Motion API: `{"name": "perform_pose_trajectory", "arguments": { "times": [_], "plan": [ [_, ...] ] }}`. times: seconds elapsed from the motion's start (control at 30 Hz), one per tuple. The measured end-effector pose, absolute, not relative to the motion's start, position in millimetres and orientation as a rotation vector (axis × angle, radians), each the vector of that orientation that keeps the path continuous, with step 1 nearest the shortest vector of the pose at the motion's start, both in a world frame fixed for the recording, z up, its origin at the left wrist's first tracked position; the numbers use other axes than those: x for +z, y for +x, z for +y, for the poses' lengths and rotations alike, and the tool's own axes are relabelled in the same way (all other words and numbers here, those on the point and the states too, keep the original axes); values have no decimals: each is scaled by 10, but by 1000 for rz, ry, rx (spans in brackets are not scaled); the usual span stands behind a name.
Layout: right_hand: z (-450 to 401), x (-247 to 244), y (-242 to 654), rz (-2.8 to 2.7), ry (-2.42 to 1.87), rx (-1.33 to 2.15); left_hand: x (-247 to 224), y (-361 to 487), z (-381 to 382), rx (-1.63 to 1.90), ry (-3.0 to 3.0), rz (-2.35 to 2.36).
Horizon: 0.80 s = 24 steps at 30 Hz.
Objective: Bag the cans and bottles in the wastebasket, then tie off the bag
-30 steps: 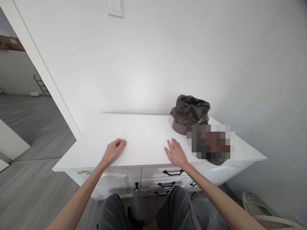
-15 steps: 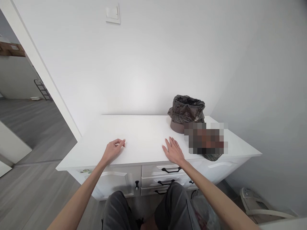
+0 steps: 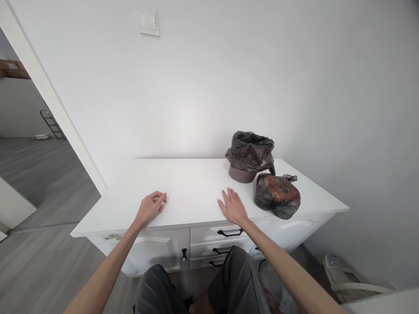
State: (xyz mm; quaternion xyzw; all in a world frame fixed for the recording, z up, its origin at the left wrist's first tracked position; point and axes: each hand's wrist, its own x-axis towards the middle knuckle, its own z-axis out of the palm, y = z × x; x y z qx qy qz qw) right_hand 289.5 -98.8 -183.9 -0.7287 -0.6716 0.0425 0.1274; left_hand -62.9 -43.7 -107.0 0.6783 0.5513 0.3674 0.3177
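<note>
My left hand (image 3: 151, 208) rests on its side on the white cabinet top (image 3: 183, 187), fingers curled with thumb and fingertips close together; whether anything is between them is too small to tell. Flat on the same surface, toward the front edge, lies my right hand (image 3: 233, 207) with its fingers spread and nothing under them that shows. Just right of it sits a tied dark plastic bag (image 3: 277, 195) with something red and orange inside. Behind that bag stands a brown bin (image 3: 241, 175), lined with a black bag (image 3: 251, 151) folded over its rim.
Drawers with black handles (image 3: 230, 233) are below the cabinet top, above my knees. A white wall with a light switch (image 3: 149, 22) rises behind. A doorway opens at the left. A beige appliance (image 3: 343, 274) stands on the floor at the lower right.
The view has shifted slightly, so the scene sits a little further left. Both hands keep their places on the cabinet top. The tied bag's contents, pixelated before, now show.
</note>
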Motion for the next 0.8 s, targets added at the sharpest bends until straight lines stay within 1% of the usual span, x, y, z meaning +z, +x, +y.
{"name": "perform_pose_trajectory", "arguments": {
  "times": [0.37,0.63,0.8],
  "plan": [
    [-976,-1839,2913,-1948,-2096,103,-1108,-639,-368,959,1779,1447],
    [-999,-1756,2883,-1943,-2093,110,-990,-592,-404,951,1809,1471],
    [-980,-1819,2885,-1925,-2047,54,-1001,-602,-355,936,1818,1486]
  ]
}}
